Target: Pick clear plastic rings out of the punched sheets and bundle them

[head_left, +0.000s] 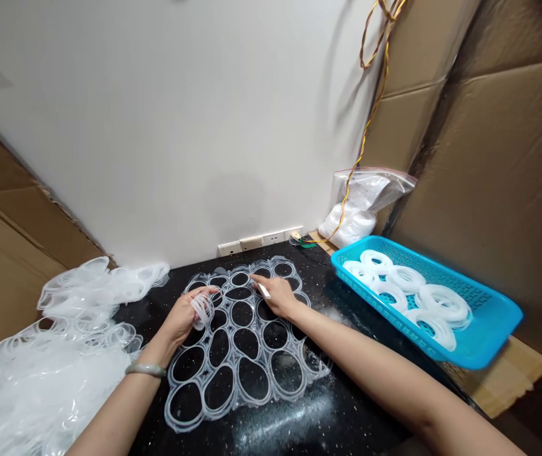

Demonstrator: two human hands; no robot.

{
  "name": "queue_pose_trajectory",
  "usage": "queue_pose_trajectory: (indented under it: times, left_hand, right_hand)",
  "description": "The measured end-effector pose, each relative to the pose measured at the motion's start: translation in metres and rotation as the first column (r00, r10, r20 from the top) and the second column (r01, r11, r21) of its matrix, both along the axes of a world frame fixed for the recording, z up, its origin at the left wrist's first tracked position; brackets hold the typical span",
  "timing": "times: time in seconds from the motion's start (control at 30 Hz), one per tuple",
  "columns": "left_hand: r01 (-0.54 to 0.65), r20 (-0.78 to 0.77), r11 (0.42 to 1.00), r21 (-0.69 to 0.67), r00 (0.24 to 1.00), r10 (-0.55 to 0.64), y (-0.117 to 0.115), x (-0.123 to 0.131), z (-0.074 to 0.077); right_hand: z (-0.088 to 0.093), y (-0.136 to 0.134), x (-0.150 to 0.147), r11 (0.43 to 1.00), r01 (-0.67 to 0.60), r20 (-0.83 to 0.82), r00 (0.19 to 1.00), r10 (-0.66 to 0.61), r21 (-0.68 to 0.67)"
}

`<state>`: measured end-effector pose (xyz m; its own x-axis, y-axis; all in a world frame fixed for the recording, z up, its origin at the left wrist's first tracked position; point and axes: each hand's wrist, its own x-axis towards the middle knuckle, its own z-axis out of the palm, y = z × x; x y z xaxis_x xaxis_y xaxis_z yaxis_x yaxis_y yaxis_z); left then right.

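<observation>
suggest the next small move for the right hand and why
Probably, the right hand should work loose the ring beside its index fingertip: that ring sits within the translucent ring sheet, while the left hand holds several loose rings.

Twisted cable (371,119) near brown cardboard (499,158); sockets (251,243) along pale wall (194,126).

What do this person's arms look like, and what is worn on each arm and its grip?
Both arms show bare, without sleeves. The left grip and right grip are ungloved. A smooth, rounded, pale grey-green bangle circles the left wrist.
</observation>
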<state>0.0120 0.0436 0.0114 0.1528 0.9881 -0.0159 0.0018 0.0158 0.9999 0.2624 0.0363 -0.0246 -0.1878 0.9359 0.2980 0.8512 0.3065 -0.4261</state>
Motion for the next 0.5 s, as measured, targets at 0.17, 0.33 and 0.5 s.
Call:
queue_pose_trajectory:
  times: [0.17,0.33,0.5]
  left_hand:
    - [-0.218,-0.009,0.950,0.225,0.974,0.225,0.000,-0.002,0.004]
    - [-0.114,-0.283,0.888,0.446,0.923,0.261,-0.016,-0.022,0.023]
    - [0.209,-0.533,0.532,0.820,0.618,0.578,-0.033,-0.027,0.034]
  right_hand:
    - [-0.005,0.001,0.000,0.999,0.025,0.027,0.999,-0.025,0.024]
    - [-0.006,0.001,0.002,0.999,0.032,-0.071,0.997,-0.029,0.042]
    - [-0.004,-0.001,0.004,0.996,0.081,-0.286,0.956,-0.070,0.028]
